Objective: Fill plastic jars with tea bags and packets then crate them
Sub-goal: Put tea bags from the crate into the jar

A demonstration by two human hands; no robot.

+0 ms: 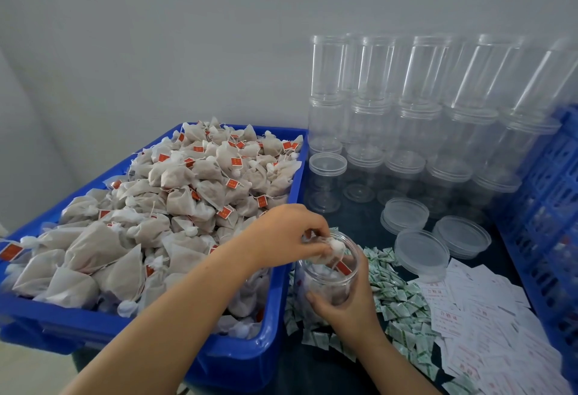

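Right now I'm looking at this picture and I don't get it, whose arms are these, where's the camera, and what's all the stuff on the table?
There is no machine here. The arms belong to a person, and the one picture comes from a camera worn on their head, looking forward and down.

The left hand pinches a tea bag at the mouth of a clear jar. The right hand has its grip around that jar, which already holds some bags.

On the left stands a blue bin heaped with tea bags bearing orange tags. Behind the jar stand stacked empty jars, with loose lids in front of them. Around the jar lie small green and white packets, and white paper slips to the right. A blue crate stands at the right edge.
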